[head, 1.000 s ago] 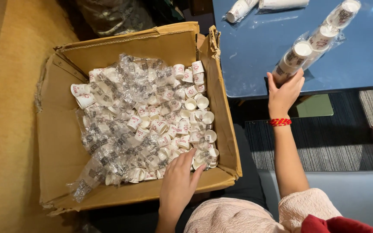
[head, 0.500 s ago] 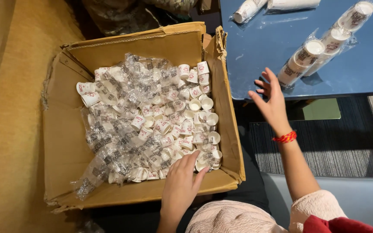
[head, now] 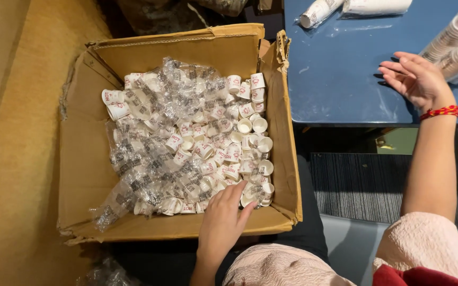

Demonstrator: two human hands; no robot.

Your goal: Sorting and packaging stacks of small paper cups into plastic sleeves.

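Head view: left hand [head: 221,225] touches boxed paper cups [head: 197,143], fingers spread.

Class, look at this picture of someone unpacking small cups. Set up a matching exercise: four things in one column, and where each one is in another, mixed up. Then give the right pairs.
Things
1. left hand
2. right hand
3. cardboard box
4. wrapped cup stacks

Places
A. on the tan floor, flaps open
B. lying on the blue table, far right
C. reaching among the small cups
D. open, over the table edge

Pairs: 1-C, 2-D, 3-A, 4-B
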